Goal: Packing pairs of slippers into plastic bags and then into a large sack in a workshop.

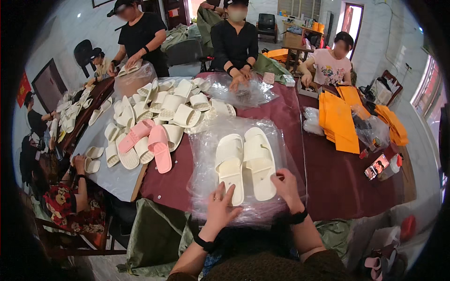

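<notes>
Two cream slippers lie side by side on a stack of clear plastic bags (201, 154), toes pointing away from me. My left hand (220, 210) rests at the heel of the left slipper (230, 164), its fingers spread apart. At the outer edge of the right slipper (259, 166), my right hand (288, 187) has its fingers bent, thumb and forefinger closed at the sole's side. A black band circles each of my wrists.
A heap of cream slippers (171, 104) lies to the left, with pink slippers (161, 149) at its near side. Orange packets (338, 122) and a phone (376, 167) are on the right. Across the table, a person's hands (240, 77) handle clear plastic. A green sack (157, 239) hangs at the near edge.
</notes>
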{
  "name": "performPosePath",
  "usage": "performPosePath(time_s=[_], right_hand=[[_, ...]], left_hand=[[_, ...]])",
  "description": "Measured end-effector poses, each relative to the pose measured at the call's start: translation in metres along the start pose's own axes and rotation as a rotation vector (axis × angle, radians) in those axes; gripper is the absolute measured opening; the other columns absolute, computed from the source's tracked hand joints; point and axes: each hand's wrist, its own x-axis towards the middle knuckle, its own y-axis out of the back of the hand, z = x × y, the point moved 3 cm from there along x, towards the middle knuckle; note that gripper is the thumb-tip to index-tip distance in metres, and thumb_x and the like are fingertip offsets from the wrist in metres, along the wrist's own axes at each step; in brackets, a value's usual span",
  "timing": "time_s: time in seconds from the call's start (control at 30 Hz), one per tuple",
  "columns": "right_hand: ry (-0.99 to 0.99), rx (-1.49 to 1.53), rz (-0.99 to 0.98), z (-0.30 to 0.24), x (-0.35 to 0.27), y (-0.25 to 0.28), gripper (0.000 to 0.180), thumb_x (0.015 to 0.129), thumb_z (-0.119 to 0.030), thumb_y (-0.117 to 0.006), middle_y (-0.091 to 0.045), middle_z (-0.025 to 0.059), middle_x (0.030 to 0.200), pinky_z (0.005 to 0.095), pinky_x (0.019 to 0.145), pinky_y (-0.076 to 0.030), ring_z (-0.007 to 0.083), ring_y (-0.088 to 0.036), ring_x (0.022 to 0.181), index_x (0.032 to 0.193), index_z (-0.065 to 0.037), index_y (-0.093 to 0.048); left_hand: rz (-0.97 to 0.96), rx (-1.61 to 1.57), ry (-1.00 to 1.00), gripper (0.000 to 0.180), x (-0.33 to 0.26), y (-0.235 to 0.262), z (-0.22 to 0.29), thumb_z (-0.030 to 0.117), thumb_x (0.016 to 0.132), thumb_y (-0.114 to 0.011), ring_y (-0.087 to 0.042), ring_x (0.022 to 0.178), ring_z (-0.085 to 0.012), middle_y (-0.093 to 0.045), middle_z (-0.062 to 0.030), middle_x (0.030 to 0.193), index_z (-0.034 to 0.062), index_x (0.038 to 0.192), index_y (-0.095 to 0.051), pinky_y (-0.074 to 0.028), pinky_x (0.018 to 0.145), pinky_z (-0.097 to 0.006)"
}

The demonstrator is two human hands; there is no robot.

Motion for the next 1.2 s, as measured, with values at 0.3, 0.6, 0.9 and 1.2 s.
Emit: performPosePath(time_s=[0.3, 0.6, 0.9, 1.2], right_hand=[[0.298, -0.574, 0.223, -0.026, -0.019, 0.016, 0.025, 0.085, -0.025, -0.067, -0.068, 0.0152, 0.091, 0.0434, 0.077, -0.05, 0.0336, -0.066, 0.084, 0.096, -0.003, -0.064], [0.522, -0.664, -0.097, -0.048, 0.019, -0.056, 0.042, 0.087, -0.041, -0.065, -0.066, 0.0209, 0.093, 0.046, 0.073, -0.052, 0.0366, -0.066, 0.084, 0.094, 0.0, -0.068], [0.377, -0.662, 0.009, -0.033, 0.041, -0.087, 0.052, 0.09, -0.046, -0.058, -0.064, 0.0191, 0.061, 0.0434, 0.064, -0.053, 0.0377, -0.064, 0.058, 0.069, -0.001, -0.07], [0.189, 0.01, 0.374, -0.01, 0.049, 0.008, 0.05, 0.095, -0.037, -0.059, -0.062, 0.0147, 0.065, 0.0376, 0.055, -0.043, 0.0223, -0.057, 0.058, 0.07, 0.007, -0.062]], left_hand=[[-0.068, 0.158, -0.019, 0.082, 0.005, -0.002, 0.009, 0.038, 0.074, -0.078, -0.039, 0.124, -0.0482, -0.033, -0.0262, 0.149, 0.0198, 0.146, -0.043, -0.037, 0.103, -0.053], [-0.121, 0.233, -0.083, 0.082, 0.004, -0.009, 0.006, 0.042, 0.077, -0.074, -0.038, 0.124, -0.0458, -0.023, -0.0239, 0.156, 0.0232, 0.149, -0.038, -0.037, 0.102, -0.054], [-0.101, 0.239, -0.171, 0.077, -0.002, -0.008, 0.006, 0.048, 0.081, -0.07, -0.038, 0.126, -0.0432, -0.022, -0.0232, 0.157, 0.0229, 0.147, -0.041, -0.037, 0.1, -0.054], [-0.026, 0.253, -0.101, 0.07, -0.015, -0.023, -0.007, 0.051, 0.08, -0.069, -0.041, 0.129, -0.0441, -0.035, -0.0278, 0.149, 0.0187, 0.14, -0.051, -0.035, 0.101, -0.053]])
